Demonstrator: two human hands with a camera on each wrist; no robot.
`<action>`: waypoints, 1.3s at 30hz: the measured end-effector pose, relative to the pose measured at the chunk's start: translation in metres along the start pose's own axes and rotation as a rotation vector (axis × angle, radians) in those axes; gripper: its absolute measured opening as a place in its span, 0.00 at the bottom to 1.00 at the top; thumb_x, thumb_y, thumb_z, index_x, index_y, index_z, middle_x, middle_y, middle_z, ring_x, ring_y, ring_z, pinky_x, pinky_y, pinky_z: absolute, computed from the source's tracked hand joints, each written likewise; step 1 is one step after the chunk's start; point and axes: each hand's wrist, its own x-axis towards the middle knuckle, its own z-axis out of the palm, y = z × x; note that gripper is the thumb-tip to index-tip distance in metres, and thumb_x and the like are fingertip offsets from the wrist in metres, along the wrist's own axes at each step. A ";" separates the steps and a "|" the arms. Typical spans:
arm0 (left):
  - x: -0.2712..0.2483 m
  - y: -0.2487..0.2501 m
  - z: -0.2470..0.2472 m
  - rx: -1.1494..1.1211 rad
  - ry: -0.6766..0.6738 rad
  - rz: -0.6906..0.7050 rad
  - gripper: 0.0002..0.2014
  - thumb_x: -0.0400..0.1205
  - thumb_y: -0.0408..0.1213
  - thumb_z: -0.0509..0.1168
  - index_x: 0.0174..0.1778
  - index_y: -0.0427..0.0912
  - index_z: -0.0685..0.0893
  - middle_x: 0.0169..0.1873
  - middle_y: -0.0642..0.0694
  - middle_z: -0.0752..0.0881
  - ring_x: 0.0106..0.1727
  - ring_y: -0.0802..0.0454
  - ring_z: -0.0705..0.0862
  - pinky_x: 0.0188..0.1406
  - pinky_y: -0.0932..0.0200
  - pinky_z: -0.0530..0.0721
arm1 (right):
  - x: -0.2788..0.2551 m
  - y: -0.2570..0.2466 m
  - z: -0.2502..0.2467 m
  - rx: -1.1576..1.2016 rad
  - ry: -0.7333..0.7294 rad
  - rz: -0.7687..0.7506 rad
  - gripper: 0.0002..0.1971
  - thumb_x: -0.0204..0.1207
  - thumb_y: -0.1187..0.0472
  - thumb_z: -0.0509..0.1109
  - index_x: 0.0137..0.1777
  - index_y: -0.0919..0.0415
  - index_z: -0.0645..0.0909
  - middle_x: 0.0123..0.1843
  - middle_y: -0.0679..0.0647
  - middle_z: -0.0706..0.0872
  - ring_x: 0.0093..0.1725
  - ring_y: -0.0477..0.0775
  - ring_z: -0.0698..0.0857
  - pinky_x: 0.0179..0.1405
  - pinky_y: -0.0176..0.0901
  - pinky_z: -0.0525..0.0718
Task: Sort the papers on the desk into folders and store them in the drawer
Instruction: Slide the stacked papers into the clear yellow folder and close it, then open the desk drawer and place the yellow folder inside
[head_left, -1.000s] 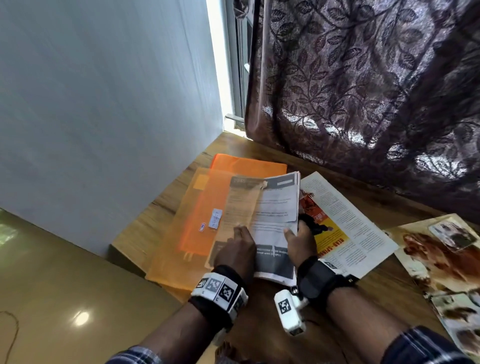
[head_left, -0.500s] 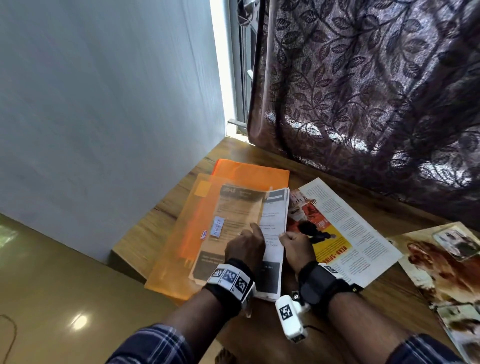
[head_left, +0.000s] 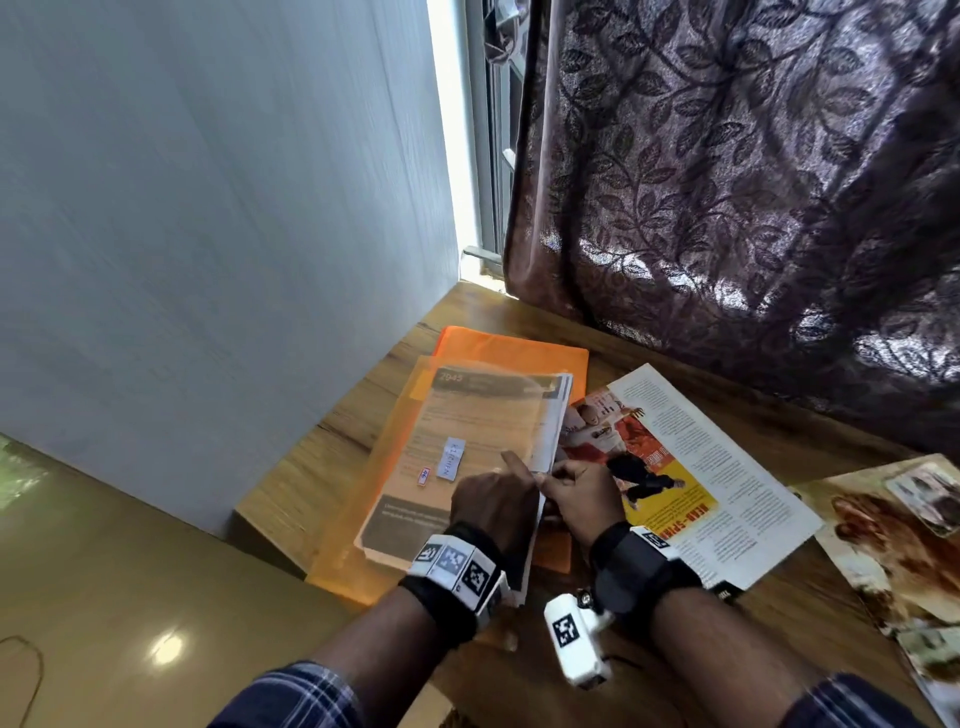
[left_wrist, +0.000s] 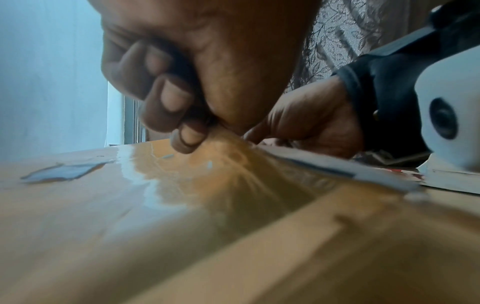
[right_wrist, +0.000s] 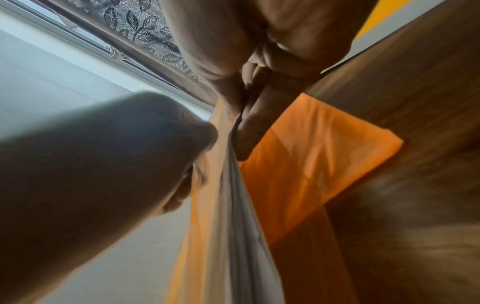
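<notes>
Currently, the translucent orange folder (head_left: 395, 467) is lying on the desk (head_left: 322, 467); left hand (head_left: 493, 504) is resting on its cover, grip curled, index out; right hand (head_left: 582, 493) is pinching the printed sheets (head_left: 553, 415) at its open edge.

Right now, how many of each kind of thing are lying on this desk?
Orange folders: 2, a translucent folder lying on a solid folder
Grey-and-white paper bundle, partly inside the translucent one: 1
Loose magazine pages: 2, a sports page and a dog page
Total: 5
</notes>
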 end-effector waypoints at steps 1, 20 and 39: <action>-0.002 0.001 0.000 -0.009 0.035 0.011 0.26 0.86 0.36 0.50 0.79 0.26 0.62 0.52 0.34 0.91 0.50 0.34 0.90 0.37 0.51 0.74 | 0.001 0.000 0.003 0.000 0.004 -0.009 0.05 0.65 0.51 0.77 0.32 0.50 0.88 0.30 0.50 0.91 0.34 0.55 0.90 0.39 0.63 0.91; -0.022 0.002 0.013 -0.116 0.082 0.141 0.32 0.88 0.46 0.50 0.85 0.34 0.51 0.53 0.36 0.89 0.49 0.33 0.89 0.35 0.49 0.74 | -0.005 -0.009 0.003 -0.094 -0.006 0.168 0.18 0.77 0.71 0.65 0.25 0.61 0.81 0.23 0.54 0.83 0.20 0.51 0.82 0.24 0.41 0.80; -0.058 -0.065 0.038 -0.077 0.071 0.083 0.25 0.88 0.41 0.53 0.82 0.46 0.60 0.86 0.41 0.53 0.87 0.41 0.49 0.77 0.36 0.67 | -0.058 -0.014 0.019 -0.389 0.286 -0.011 0.17 0.76 0.59 0.73 0.64 0.58 0.78 0.60 0.56 0.86 0.60 0.59 0.84 0.57 0.48 0.80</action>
